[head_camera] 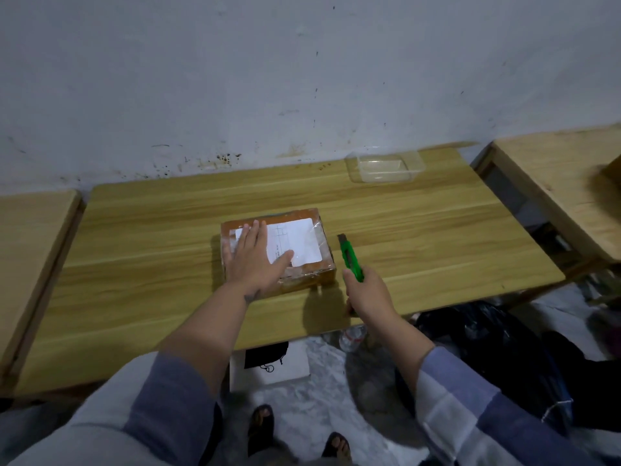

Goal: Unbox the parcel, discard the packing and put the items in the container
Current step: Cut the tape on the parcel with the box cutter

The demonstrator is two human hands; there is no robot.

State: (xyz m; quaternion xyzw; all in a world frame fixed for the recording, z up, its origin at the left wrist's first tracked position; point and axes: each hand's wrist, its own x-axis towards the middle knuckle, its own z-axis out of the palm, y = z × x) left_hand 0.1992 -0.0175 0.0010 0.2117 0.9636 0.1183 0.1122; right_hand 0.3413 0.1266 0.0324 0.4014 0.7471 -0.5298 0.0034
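At frame centre the left hand (254, 258) lies flat, fingers straight, on the taped parcel (279, 249), long axis left-right; its white label (295, 242) is unreadable. Just right, the right hand (368, 290) grips a green cutter (352, 259), blade pointing up-frame. Upper right sits the clear container (384, 165).

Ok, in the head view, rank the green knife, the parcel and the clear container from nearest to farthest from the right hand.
1. Green knife: held in the right hand.
2. Parcel: just to its left, under the left hand.
3. Clear container: far edge of the table, by the wall.
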